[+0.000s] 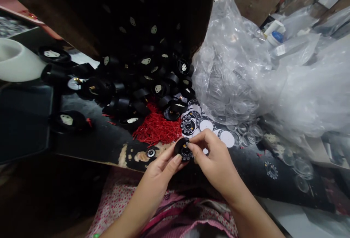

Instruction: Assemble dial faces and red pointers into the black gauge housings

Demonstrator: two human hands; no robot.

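A small black round gauge (pixel 179 147) with a numbered black dial face is held at the table's front edge. My left hand (pixel 161 167) grips its casing from the left, thumb on the near rim. At the dial's right side, my right hand (pixel 214 154) has thumb and index finger closed on the dial disc (pixel 186 154); its outer edge is partly behind the fingers. Just beyond lie loose printed dial discs (pixel 188 125), some showing their white backs (pixel 226 139). A pile of red pointers (pixel 158 127) lies left of them.
Many black gauge casings (pixel 140 94) heap under a dark overhanging box (pixel 123 12). A plastic bag of clear round lenses (pixel 226 81) stands to the right, with loose lenses (pixel 250 134) spilling out. A small ring-shaped part (pixel 151 152) lies near the front edge. A white cylinder (pixel 19 63) is at left.
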